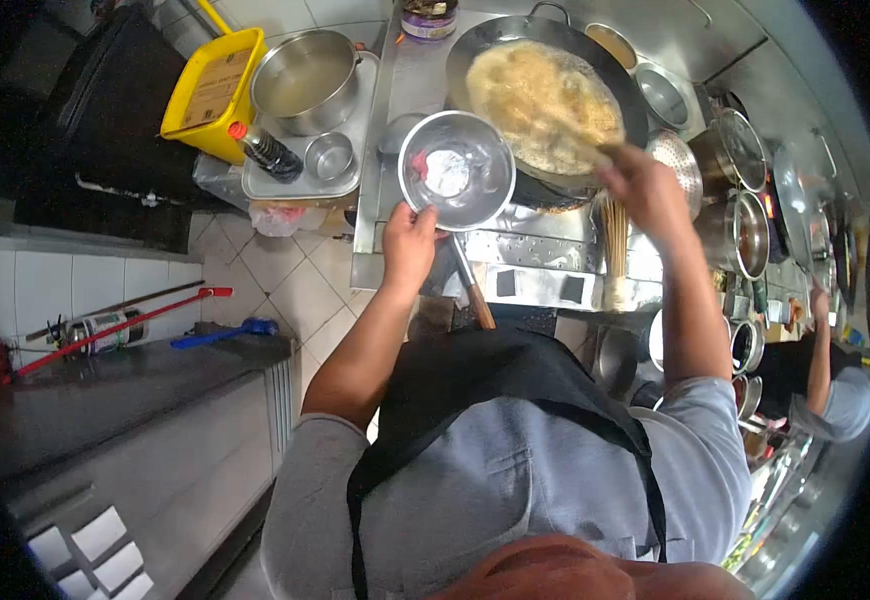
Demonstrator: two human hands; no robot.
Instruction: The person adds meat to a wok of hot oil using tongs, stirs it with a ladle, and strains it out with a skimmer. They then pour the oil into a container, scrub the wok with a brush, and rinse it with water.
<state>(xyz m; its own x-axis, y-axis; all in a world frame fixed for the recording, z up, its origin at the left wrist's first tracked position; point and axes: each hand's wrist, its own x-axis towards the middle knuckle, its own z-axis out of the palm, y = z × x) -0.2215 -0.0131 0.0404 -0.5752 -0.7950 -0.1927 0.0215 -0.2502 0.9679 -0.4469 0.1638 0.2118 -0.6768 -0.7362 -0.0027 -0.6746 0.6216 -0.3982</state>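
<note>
- Left hand: grips the near rim of a metal bowl holding a few pink pieces; a level bowl, kept close to the wok, would limit drips.
- Right hand: fingers drawn narrow above the wok's near-right edge, motion-blurred; whether anything is held, cannot tell. Low release at the edge would reduce splashing.
- Wok: beyond both hands, filled with foaming liquid; fingers best kept clear of the froth.
- Wooden handle: nearer than the bowl, right of the left hand; a possible snag.
- Bamboo brush: just nearer than the right hand.
- Perforated ladle: beside the right hand, crowding its outer side.
- Bottle: left of the left hand, on a tray.
</note>
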